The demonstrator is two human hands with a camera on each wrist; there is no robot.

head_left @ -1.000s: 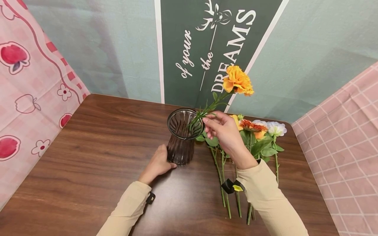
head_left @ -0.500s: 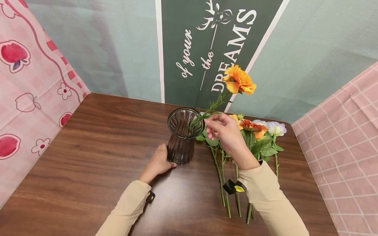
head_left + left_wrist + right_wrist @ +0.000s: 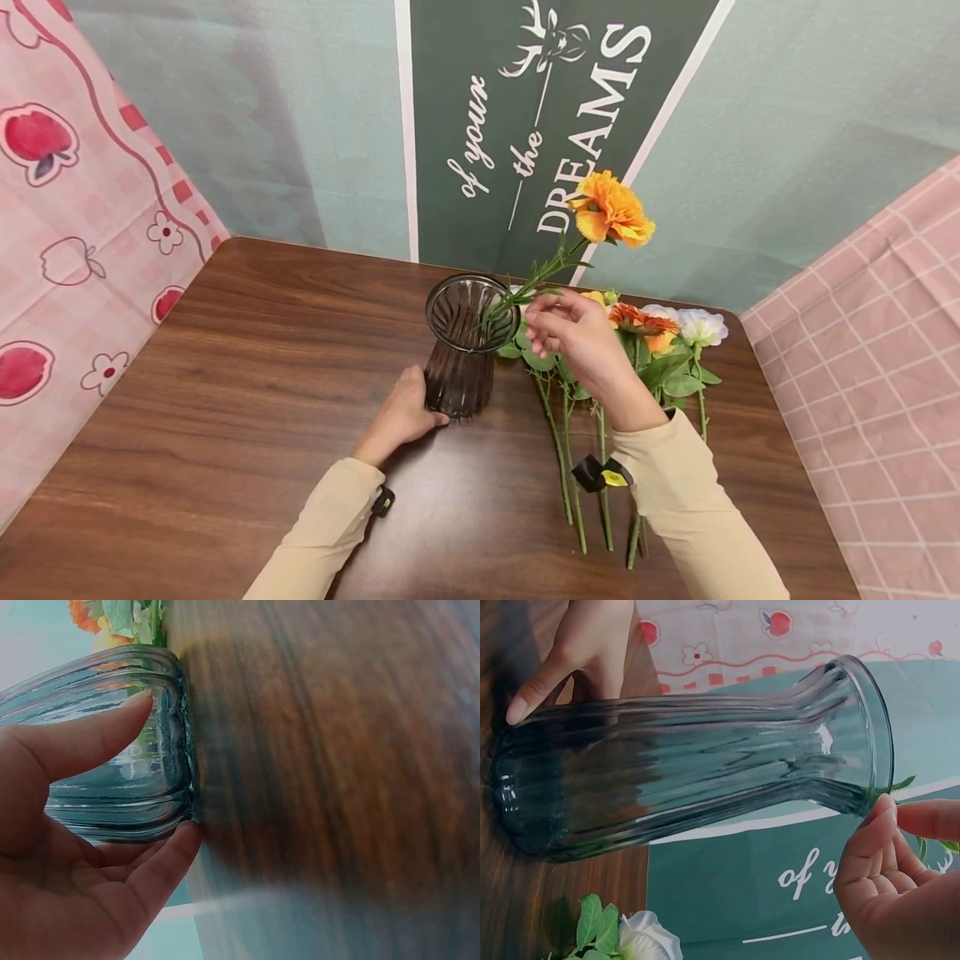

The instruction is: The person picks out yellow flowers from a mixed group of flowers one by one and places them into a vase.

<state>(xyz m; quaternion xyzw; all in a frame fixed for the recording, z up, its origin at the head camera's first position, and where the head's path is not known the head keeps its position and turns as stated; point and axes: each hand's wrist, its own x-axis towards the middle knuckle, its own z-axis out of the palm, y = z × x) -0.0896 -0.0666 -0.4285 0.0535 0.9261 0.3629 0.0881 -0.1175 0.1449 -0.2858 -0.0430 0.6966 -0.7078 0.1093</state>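
A ribbed, smoky glass vase (image 3: 459, 379) with a flared rim stands upright on the brown wooden table. My left hand (image 3: 402, 414) grips its base from the left; in the left wrist view the thumb (image 3: 97, 739) lies along the ribbed glass. An orange ruffled flower (image 3: 611, 212) leans out over the rim to the right, its leafy lower stem reaching into the mouth. At the rim's right side my right hand (image 3: 581, 337) pinches the stem between thumb and index finger. In the right wrist view those fingertips (image 3: 885, 814) meet right at the glass edge, hiding the stem there.
Several more flowers, among them a rust-red one (image 3: 643, 321) and a pale white-lilac one (image 3: 702, 327), lie right of the vase with green stems (image 3: 558, 450) toward me. A green printed backdrop (image 3: 480, 225) hangs behind the table, with pink cloths at both sides.
My right hand has shifted slightly right and down along the rim. The orange flower's head has swung a little to the right. My left hand and the vase have stayed put.
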